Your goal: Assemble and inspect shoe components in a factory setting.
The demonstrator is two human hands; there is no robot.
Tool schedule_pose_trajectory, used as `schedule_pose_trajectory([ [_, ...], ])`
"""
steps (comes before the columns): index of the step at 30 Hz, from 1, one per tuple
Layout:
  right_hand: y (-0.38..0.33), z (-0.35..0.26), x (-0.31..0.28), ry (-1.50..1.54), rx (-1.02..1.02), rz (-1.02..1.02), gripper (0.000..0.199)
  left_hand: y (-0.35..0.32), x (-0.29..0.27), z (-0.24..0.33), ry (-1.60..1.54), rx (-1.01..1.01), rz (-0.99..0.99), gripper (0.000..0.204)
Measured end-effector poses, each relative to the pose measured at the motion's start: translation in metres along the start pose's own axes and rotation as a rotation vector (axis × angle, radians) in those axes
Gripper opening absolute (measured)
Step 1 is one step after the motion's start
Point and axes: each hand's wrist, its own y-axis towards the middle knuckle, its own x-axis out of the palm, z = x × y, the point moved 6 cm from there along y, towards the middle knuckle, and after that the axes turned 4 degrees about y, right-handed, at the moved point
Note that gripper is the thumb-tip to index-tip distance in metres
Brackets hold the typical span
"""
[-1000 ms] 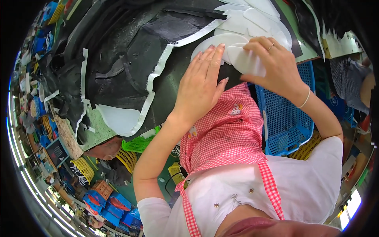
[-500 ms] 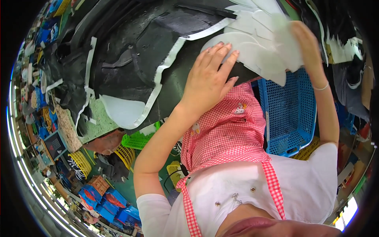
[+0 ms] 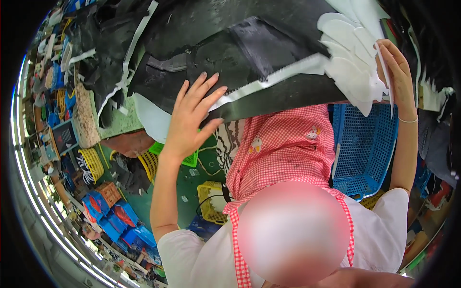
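Black sheet [image 3: 225,53] lying across table, white strip [image 3: 269,81] along its edge | left hand [image 3: 192,117] pressing flat, released | right hand [image 3: 396,72] seemingly pinching white cutouts [image 3: 350,57] | blue basket [image 3: 365,149], yellow crates [image 3: 213,201] sitting below.

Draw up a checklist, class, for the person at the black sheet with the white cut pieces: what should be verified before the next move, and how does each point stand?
1. Left hand flat on the black sheet, fingers spread: ok.
2. Right hand on the stack of white cut pieces at the sheet's right end: ok.
3. Stack lies neatly: not ok, the pieces are fanned and overhang the edge.
4. White strip flat along the sheet's near edge: ok.
5. Blue basket below the stack, ready to catch pieces: ok.
6. Firm grip on the white pieces: cannot tell; only the fingers' backs show.
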Motion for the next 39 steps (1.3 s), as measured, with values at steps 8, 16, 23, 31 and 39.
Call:
schedule_pose_trajectory([
  [8,0.013,-0.056,0.215,-0.448,-0.192,-0.698,0.017,0.043,-0.026,0.016,-0.861,-0.28,0.244,0.022],
  [16,0.037,-0.019,0.193,-0.431,0.147,-0.623,0.026,0.026,-0.018,-0.03,-1.01,-0.542,0.203,0.018],
  [23,0.046,-0.006,0.198,-0.422,0.354,-0.646,0.025,0.024,0.005,-0.044,-0.941,-0.65,0.09,0.022],
  [31,0.046,-0.012,0.208,-0.654,0.292,-0.642,0.022,0.032,-0.005,-0.038,-0.38,-0.609,-0.083,0.018],
  [39,0.002,-0.021,0.22,-0.88,-0.638,-0.509,0.028,0.034,0.008,0.023,-0.06,0.063,0.116,0.079],
])
